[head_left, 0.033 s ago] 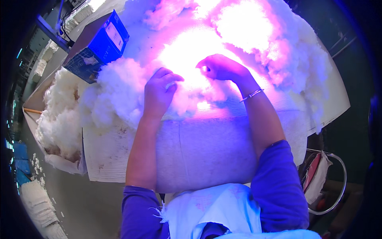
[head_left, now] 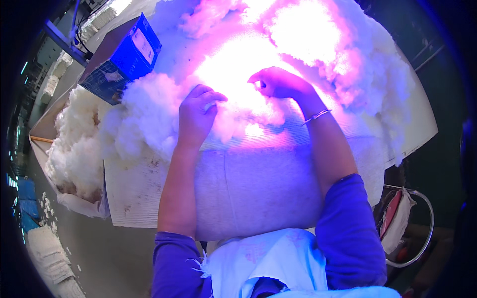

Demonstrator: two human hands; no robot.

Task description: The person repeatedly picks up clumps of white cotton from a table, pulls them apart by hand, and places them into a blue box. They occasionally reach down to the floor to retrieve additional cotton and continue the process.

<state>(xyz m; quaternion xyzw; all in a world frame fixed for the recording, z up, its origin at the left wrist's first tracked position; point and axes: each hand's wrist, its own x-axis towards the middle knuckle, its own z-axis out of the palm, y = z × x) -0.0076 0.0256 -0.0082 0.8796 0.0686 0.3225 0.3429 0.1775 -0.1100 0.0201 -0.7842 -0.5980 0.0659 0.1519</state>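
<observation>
cotton fluff [head_left: 149,116] — left hand [head_left: 196,116] gripping; right hand [head_left: 278,82] pinching | box [head_left: 74,144] — cotton-filled

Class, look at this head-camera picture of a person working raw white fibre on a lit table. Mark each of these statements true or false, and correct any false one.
1. Both hands are in the white fluffy fibre on the table. True: the left hand grips a tuft and the right hand pinches a bit with its fingertips.
2. The right wrist is bare. False: it wears a thin bangle.
3. A blue box stands to the person's left, behind the fibre. True.
4. The person's sleeves are red. False: the sleeves are purple.
5. The table glows from beneath under the hands. True: the bright pink-white lit patch shines through the fibre.
</observation>
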